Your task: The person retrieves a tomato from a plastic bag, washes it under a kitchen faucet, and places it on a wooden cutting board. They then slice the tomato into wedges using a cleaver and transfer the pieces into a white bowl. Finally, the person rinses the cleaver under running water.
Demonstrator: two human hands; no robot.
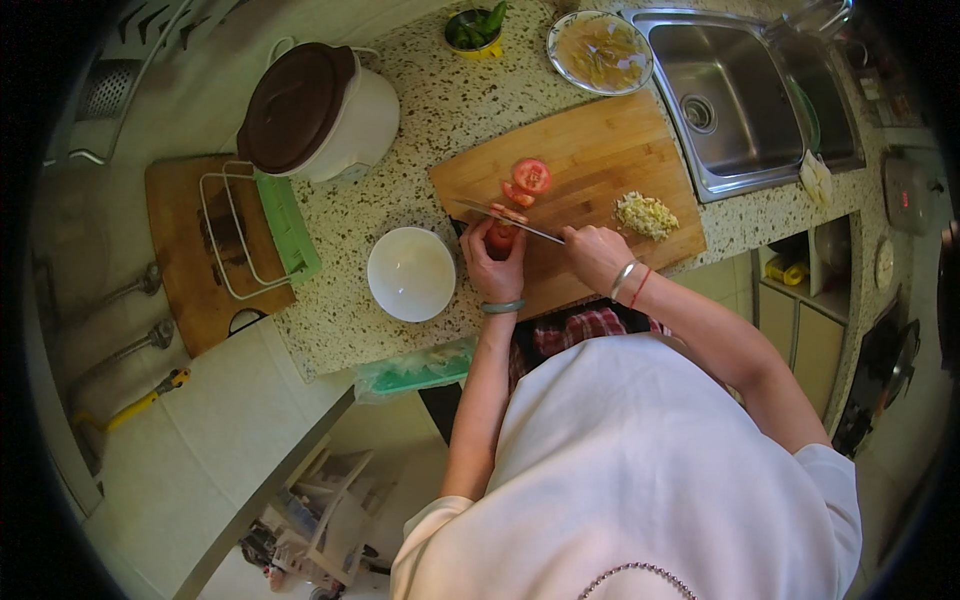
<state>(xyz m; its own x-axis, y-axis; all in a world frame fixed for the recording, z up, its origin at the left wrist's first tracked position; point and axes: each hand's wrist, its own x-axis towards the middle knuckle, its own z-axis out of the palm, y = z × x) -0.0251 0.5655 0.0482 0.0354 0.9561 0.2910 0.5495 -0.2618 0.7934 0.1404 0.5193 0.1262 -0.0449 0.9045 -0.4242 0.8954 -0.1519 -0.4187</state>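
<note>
On the wooden cutting board, my left hand is closed round a red tomato, holding it against the wood. My right hand grips a knife, whose blade lies across the tomato just beyond my left fingertips. Cut tomato slices rest on the board past the blade. A pile of finely chopped pale yellow-white pieces sits to the right of my right hand. Left of my left hand stands a white bowl with nothing visible in it.
A white cooker with a brown lid stands at the far left. Behind the board are a small bowl of green peppers and a covered plate. The steel sink borders the board's right side. A green rack is farther left.
</note>
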